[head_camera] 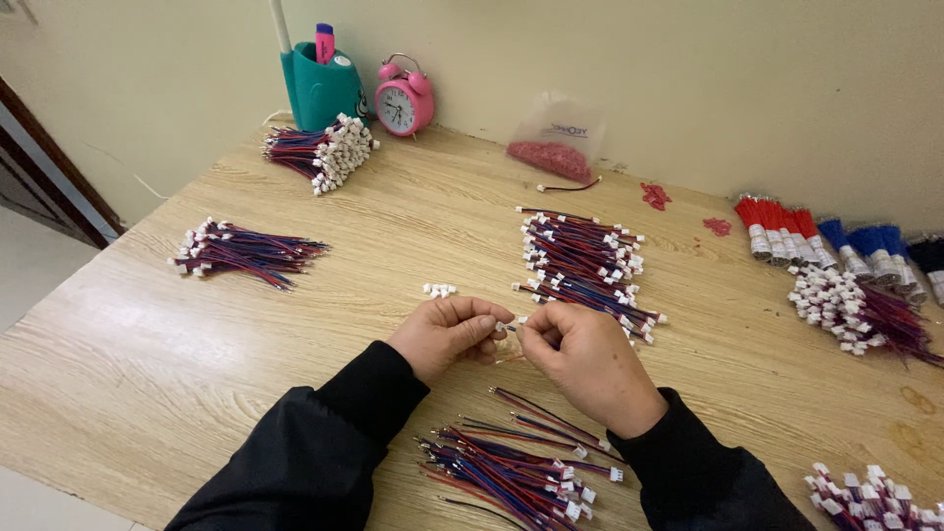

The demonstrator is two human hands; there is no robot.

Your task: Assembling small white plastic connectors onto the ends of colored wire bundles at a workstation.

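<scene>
My left hand (447,334) and my right hand (585,359) meet over the middle of the wooden table (197,334). Together their fingertips pinch a small white connector (508,325) with thin wires trailing below. A heap of red, blue and black wire leads with white plugs (516,467) lies just in front of my wrists. Beyond my right hand lies a larger pile of the same leads (585,265). A few loose white connectors (440,290) sit just past my left hand.
More wire bundles lie at the left (241,253), back left (320,152), right (860,310) and front right (870,497). Red and blue tasselled bundles (836,241) line the right. A teal pen holder (323,88), pink alarm clock (403,101) and bag of red pieces (553,147) stand by the wall.
</scene>
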